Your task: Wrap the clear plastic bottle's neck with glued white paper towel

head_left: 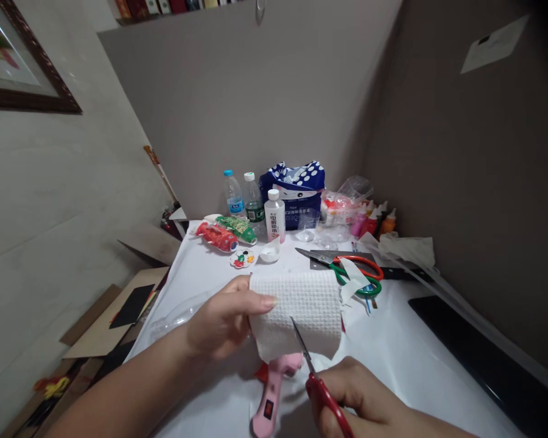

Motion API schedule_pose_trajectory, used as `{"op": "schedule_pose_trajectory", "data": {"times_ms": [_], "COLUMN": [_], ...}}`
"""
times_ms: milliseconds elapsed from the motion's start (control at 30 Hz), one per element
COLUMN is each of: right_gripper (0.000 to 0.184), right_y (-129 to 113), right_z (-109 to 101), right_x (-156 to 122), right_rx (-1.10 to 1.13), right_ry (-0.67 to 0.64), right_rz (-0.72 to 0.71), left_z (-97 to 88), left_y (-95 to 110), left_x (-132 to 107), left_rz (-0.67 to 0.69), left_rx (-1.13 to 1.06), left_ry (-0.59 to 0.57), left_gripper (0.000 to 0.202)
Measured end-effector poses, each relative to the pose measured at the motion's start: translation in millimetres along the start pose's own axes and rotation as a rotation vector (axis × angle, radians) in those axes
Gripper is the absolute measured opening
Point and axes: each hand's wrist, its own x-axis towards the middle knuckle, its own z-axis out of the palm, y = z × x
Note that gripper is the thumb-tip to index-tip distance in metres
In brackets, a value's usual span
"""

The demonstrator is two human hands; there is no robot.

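My left hand (221,319) grips a folded white paper towel (296,313) by its left edge, thumb on top, holding it up over the white table (393,340). My right hand (360,395) is closed around the red handles of a pair of scissors (317,380). Their blades point up and touch the towel's lower edge. A pink glue gun (274,389) lies on the table just under the towel, between my two hands.
Further back lie scissors with red and green handles (356,271), a small paint palette (243,259), two painted bottle fish (223,234), water bottles (244,194), a white bottle (274,216), a blue dotted bag (295,185) and paint bottles (374,222). A black slab (475,353) sits right; cardboard (119,310) left.
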Motion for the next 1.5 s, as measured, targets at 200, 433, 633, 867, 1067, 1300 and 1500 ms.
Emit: {"op": "schedule_pose_trajectory", "data": {"times_ms": [200,433,633,867,1067,1300,1500], "right_gripper": [0.037,0.038,0.038,0.04,0.042,0.044,0.042], "right_y": [-8,18,38,35,32,34,38], "right_z": [1,-1,-2,-1,0,0,-3], "right_x": [12,6,0,2,3,4,4], "right_rx": [-0.028,0.01,0.069,0.074,0.089,0.073,0.086], "right_ry": [0.076,0.041,0.037,0.053,0.068,0.081,0.084], "right_rz": [-0.007,-0.096,-0.162,-0.18,-0.192,-0.147,-0.161], "left_z": [2.6,-0.9,2.6,4.5,13.1,16.9,20.6], "left_y": [-1,-11,-10,-13,-15,-14,-10], "left_x": [-1,-4,-5,-8,-7,-9,-11], "left_rz": [-0.055,-0.032,-0.016,-0.022,-0.015,0.011,-0.004], "left_rx": [0.091,0.297,0.384,0.414,0.452,0.562,0.593], "left_ry": [0.074,0.068,0.056,0.062,0.113,0.147,0.156], "left_gripper": [0.025,0.033,0.032,0.034,0.037,0.043,0.035]}}
